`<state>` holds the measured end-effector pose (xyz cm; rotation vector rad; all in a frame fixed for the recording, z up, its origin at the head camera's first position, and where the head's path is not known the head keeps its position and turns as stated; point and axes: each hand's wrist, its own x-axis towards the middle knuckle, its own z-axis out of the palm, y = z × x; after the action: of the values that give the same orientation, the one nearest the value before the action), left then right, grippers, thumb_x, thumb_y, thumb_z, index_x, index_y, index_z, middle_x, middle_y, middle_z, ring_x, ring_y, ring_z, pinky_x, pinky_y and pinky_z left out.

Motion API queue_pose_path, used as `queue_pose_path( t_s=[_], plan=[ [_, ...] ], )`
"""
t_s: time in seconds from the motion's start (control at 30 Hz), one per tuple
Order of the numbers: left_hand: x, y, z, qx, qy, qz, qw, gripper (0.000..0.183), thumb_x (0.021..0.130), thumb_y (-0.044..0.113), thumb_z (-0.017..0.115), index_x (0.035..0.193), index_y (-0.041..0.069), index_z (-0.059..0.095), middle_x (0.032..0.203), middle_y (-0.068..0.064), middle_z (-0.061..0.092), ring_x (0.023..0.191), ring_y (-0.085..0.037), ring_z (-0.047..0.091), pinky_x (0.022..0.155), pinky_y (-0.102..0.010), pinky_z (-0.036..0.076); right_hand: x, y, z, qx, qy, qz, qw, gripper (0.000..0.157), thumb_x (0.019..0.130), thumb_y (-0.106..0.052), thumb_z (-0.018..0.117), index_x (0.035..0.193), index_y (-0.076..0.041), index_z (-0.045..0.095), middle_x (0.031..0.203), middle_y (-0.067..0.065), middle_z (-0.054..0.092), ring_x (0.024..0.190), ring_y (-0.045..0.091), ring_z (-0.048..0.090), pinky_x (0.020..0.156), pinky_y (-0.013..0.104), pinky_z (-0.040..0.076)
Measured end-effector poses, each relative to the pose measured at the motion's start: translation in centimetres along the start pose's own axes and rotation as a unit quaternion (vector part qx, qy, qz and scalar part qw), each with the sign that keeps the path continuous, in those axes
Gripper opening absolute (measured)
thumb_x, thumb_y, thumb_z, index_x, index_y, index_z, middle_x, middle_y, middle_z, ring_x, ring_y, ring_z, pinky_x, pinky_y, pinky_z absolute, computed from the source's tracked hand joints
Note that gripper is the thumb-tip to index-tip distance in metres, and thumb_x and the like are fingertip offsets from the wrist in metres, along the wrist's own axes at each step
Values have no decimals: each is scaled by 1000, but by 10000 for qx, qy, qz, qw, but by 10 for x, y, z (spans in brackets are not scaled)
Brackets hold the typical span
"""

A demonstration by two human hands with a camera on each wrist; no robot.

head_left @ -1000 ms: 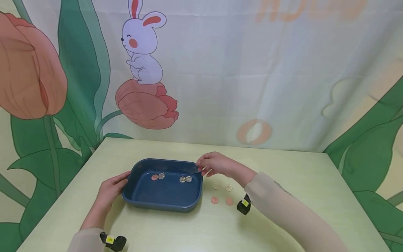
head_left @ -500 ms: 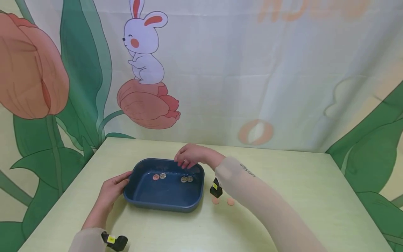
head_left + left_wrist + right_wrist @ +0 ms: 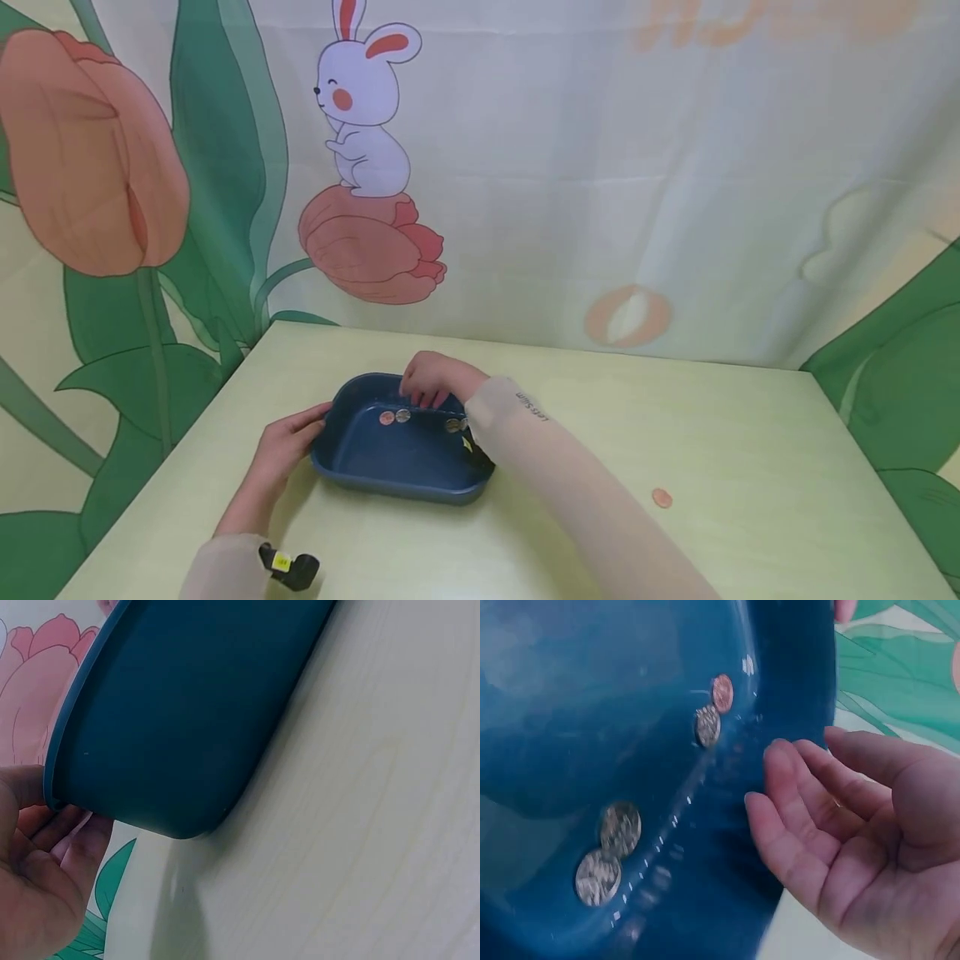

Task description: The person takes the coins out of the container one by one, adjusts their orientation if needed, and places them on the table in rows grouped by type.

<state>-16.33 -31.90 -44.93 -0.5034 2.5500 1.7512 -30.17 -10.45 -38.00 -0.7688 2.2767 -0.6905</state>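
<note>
A dark blue rectangular tray (image 3: 390, 490) stands on the table, its front wall and underside filling much of the left wrist view. My left hand (image 3: 288, 437) grips its left rim, thumb on one side and fingers on the other. Over the back wall hangs my right hand (image 3: 870, 825), fingers loosely bent, thumb apart and no held thing visible. Inside the tray, a copper coin (image 3: 722, 694) lies beside a silver coin (image 3: 708, 726). Nearer the right end are two more silver coins (image 3: 598, 877), touching or slightly overlapping.
Another copper coin (image 3: 662, 497) lies on the pale table (image 3: 750, 450), right of my right sleeve (image 3: 570, 492). That sleeve hides part of the tabletop and the tray's right end. A printed curtain (image 3: 525, 208) hangs behind the table.
My right hand has moved left along the tray's back rim. The right sleeve now covers the coins seen right of the tray, and a copper coin farther right shows. The left hand keeps its grip.
</note>
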Motion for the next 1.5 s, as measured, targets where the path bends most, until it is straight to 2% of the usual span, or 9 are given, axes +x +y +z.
queue_pose_path(
  t_s=[0.1, 0.17, 0.4, 0.67, 0.87, 1.0, 1.1, 1.33, 1.5],
  plan=[
    [1, 2, 0, 18, 37, -34, 10000, 43, 103, 15, 45, 144, 2, 49, 152, -18, 45, 137, -23, 46, 89, -9, 49, 6, -3, 8, -145, -32, 101, 9998, 31, 101, -16, 52, 124, -3, 68, 108, 19, 74, 96, 31, 72, 80, 40, 61],
    [1, 2, 0, 7, 71, -38, 10000, 43, 103, 14, 45, 143, 2, 49, 151, -18, 45, 137, -25, 46, 88, -8, 49, 11, -3, 14, -252, -86, 206, 9994, 31, 100, -14, 53, 127, -4, 66, 105, 16, 75, 92, 28, 73, 77, 38, 62],
    [2, -1, -1, -30, 88, -23, 10000, 42, 102, 12, 47, 142, 1, 51, 150, -19, 46, 111, 8, 54, 82, -5, 46, 25, 0, 31, -589, -351, 651, 9955, 43, 99, -6, 53, 142, -7, 53, 95, 12, 75, 71, 17, 66, 59, 29, 53],
    [2, -1, 1, -89, 118, 12, 9999, 41, 101, 12, 48, 141, 0, 52, 148, -20, 48, 109, 7, 55, 81, -5, 47, 27, 6, 37, -1039, -396, 776, 9908, 30, 103, -12, 48, 129, -10, 63, 86, 9, 72, 68, 16, 62, 55, 27, 47],
    [2, 0, 1, -52, 126, -10, 9999, 41, 102, 13, 48, 141, 0, 52, 148, -20, 48, 124, -11, 55, 83, -7, 48, 24, 7, 38, -1289, -402, 638, 9888, 7, 94, -14, 66, 98, -10, 68, 83, 4, 67, 71, 16, 61, 56, 27, 46],
    [2, -1, 0, -67, 126, -11, 9999, 41, 102, 13, 48, 141, 1, 52, 148, -19, 48, 124, -10, 55, 84, -7, 48, 22, 6, 40, -1568, -363, 439, 9860, 14, 90, -17, 72, 85, -11, 61, 79, 0, 59, 71, 15, 61, 58, 27, 45],
    [2, -1, 0, -63, 143, -22, 9999, 41, 101, 12, 48, 141, 1, 52, 148, -19, 48, 123, -7, 55, 82, -6, 47, 22, 4, 41, -1761, -355, 269, 9834, 13, 90, -14, 72, 84, -11, 60, 81, -1, 58, 71, 15, 62, 61, 27, 47],
    [4, -2, 1, -22, 134, -73, 9999, 41, 102, 12, 46, 142, 1, 51, 149, -19, 46, 138, -28, 46, 95, -18, 52, 26, 6, 43, -2059, -375, -82, 9778, 8, 91, -13, 70, 92, -9, 64, 84, -1, 60, 69, 13, 60, 67, 25, 48],
    [4, -2, 2, -30, 153, -93, 9998, 41, 102, 13, 46, 142, 2, 51, 150, -19, 47, 140, -31, 45, 99, -22, 53, 29, 9, 46, -2269, -220, -362, 9730, 6, 91, -13, 69, 87, -12, 64, 79, -3, 57, 66, 10, 53, 63, 23, 45]
  ],
)
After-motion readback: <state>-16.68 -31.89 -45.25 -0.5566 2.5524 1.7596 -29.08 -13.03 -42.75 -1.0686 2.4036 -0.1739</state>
